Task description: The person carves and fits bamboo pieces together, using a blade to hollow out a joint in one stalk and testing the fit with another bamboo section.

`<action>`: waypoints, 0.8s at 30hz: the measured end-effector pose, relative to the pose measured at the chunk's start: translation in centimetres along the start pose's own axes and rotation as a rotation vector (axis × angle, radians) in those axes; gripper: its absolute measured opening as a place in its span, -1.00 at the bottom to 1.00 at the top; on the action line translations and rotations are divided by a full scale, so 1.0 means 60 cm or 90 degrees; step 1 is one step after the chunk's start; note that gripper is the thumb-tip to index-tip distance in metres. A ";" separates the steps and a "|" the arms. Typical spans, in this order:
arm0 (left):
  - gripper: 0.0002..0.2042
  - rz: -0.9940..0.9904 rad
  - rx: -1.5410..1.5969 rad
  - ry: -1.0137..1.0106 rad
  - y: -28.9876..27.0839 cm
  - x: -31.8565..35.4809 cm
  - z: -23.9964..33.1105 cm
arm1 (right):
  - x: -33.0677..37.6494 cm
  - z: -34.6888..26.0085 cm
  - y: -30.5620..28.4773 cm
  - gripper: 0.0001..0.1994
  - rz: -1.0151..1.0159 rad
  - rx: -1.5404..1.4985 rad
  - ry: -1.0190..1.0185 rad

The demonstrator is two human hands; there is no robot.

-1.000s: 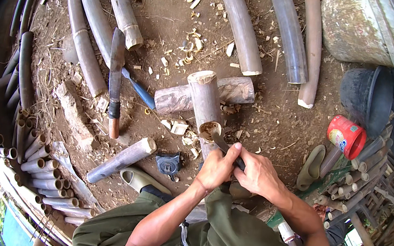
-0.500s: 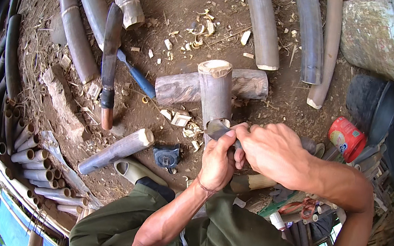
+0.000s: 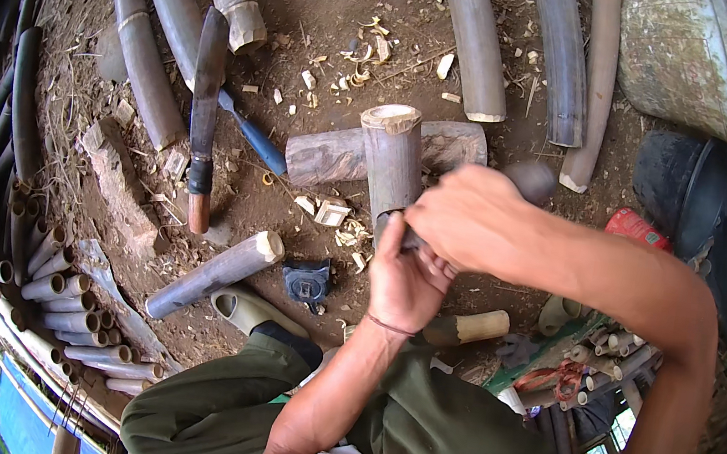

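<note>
A short bamboo tube (image 3: 391,159) rests across a thicker bamboo log (image 3: 326,160) on the ground, its cut far end raised. At the tube's near end is my left hand (image 3: 406,288), palm up, with the thumb along the tube and the fingers curled. My right hand (image 3: 461,217) is closed in a fist just above, blurred by motion, around a knife. A dark rounded end, apparently of the knife's handle (image 3: 532,182), sticks out beyond the wrist. The blade is mostly hidden between the hands and the tube.
A machete (image 3: 205,105) and a blue-handled tool (image 3: 255,141) lie to the left. Nearer are a cut bamboo piece (image 3: 219,274) and a black tape-measure-like box (image 3: 307,282). Long bamboo poles (image 3: 470,44) lie ahead. A dirty bucket (image 3: 687,72) and red container (image 3: 637,227) are at right.
My right hand has moved up and away with the knife, and its forearm now hides much of the red container. The blade, visible before at the tube, is now mostly covered.
</note>
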State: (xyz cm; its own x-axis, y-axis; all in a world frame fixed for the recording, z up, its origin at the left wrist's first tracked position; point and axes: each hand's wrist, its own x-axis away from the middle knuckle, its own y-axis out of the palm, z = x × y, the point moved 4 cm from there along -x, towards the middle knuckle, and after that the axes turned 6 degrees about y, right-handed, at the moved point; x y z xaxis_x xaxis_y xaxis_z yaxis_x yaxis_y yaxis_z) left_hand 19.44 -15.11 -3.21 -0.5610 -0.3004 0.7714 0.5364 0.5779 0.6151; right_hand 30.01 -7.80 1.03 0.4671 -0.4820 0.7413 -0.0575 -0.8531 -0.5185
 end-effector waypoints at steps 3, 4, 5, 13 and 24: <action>-0.64 0.055 -0.061 -0.069 -0.025 0.007 -0.056 | 0.076 -0.007 0.044 -0.67 0.058 0.016 0.036; -0.58 0.081 -0.074 -0.080 -0.020 0.013 -0.071 | 0.090 -0.010 0.059 -0.65 0.049 0.010 0.045; -0.49 -0.016 -0.037 -0.078 -0.059 0.019 -0.082 | 0.099 -0.016 0.073 -0.62 0.040 0.005 0.054; -0.53 0.115 -0.405 -0.028 -0.082 0.043 -0.033 | 0.099 -0.049 0.144 -0.61 0.118 -0.267 0.148; -0.61 0.136 -1.000 0.043 -0.110 0.035 0.084 | 0.025 -0.143 0.218 -0.49 0.291 -0.668 0.307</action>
State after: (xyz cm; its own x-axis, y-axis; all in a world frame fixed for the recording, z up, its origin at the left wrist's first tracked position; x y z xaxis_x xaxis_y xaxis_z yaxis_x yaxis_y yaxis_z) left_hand 11.53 -15.72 -6.49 -0.3883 -0.3761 0.8413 0.7119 -0.7021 0.0147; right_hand 22.38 -21.38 -0.97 -0.1402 -0.6117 0.7786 -0.9114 -0.2276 -0.3430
